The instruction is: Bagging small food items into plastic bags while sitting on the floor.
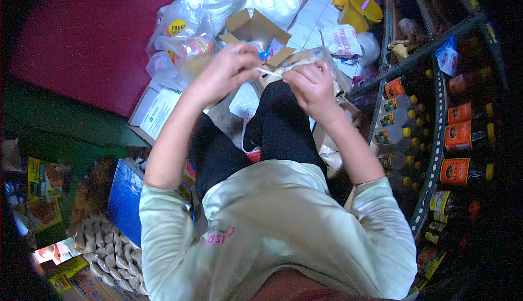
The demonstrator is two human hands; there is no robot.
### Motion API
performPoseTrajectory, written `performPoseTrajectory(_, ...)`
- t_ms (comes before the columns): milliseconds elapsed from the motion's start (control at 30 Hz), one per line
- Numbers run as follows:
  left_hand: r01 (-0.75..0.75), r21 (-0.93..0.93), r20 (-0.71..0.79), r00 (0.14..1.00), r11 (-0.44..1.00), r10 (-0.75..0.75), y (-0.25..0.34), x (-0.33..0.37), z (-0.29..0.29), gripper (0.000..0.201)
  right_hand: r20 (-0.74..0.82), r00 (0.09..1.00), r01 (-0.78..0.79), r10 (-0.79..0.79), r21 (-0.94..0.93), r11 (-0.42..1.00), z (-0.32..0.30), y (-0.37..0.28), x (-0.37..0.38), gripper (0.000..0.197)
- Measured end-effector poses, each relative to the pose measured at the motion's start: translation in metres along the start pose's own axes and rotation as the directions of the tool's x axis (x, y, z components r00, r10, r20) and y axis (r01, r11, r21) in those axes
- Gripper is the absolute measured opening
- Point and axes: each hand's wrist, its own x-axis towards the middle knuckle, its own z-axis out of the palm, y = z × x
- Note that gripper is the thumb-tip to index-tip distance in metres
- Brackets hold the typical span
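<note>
Shirt [283,203]: nearest.
Right hand [312,86]: pinching white strip [271,73].
Left hand [230,73]: blurred grip, cannot tell.
Strip: crosswise, leftward from right grip.

Bare left hand [231,72]: curled inward, blurred
Bare right hand [312,87]: pinched closed
Bare forearms [175,132]: angled toward each other

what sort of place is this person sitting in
Probably a small grocery shop or its stockroom: a dark metal shelf on the right holds rows of bottles with orange labels, stuffed white plastic bags and an open cardboard box crowd the floor.
</note>
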Motion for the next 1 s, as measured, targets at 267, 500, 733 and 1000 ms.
performPoseTrajectory(267,-0.360,-0.517,-0.329,0.921,0.777,0.208,0.095,0.058,-0.031,0.013,0.225,0.731,0.130,0.644,0.881,-0.455,0.001,-0.065,0.026,0.020)
performPoseTrajectory(500,-0.129,-0.642,-0.164,0.986,0.756,0.030,0.062,0.026,0.013,0.013,-0.168,0.978,0.141,-0.127,0.072,0.987,-0.055,0.011,0.031,0.019)
performPoseTrajectory(733,0.110,-0.958,-0.097,0.747,0.266,-0.657,0.022,0.016,0.124,0.012,-0.001,0.959,-0.280,0.284,0.162,0.946,0.016,0.026,-0.027,0.008)
performPoseTrajectory(1000,0.330,-0.261,-0.466,0.780,0.907,-0.417,0.037,0.018,0.148,0.011,0.374,0.420,-0.590,0.827,0.805,-0.064,0.040,0.012,-0.068,0.013)
